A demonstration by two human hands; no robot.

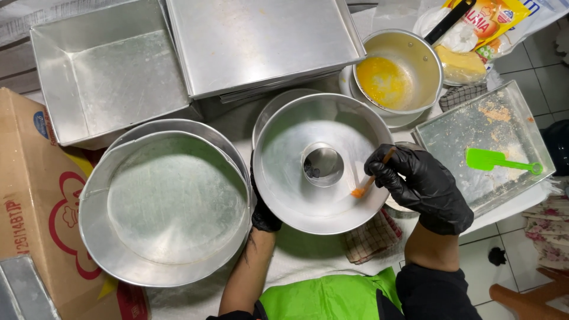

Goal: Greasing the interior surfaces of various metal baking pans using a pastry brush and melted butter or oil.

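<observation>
Midway: right hand (422, 185) pinching orange brush (370, 179) inside tube pan (323, 163), greasing inner wall; left hand (264, 214) gripping its near-left rim. Left of it, round pan (166, 204) apparently ungreased; beyond, butter saucepan (398, 71).

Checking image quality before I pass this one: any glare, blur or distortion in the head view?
Head view: even, soft light; mild sheen on the tube cake pan and square tins, nothing blown out. Right hand and orange brush sharp, no motion blur. Left hand mostly hidden under the pan. Slight wide-angle bowing at the edges.
</observation>
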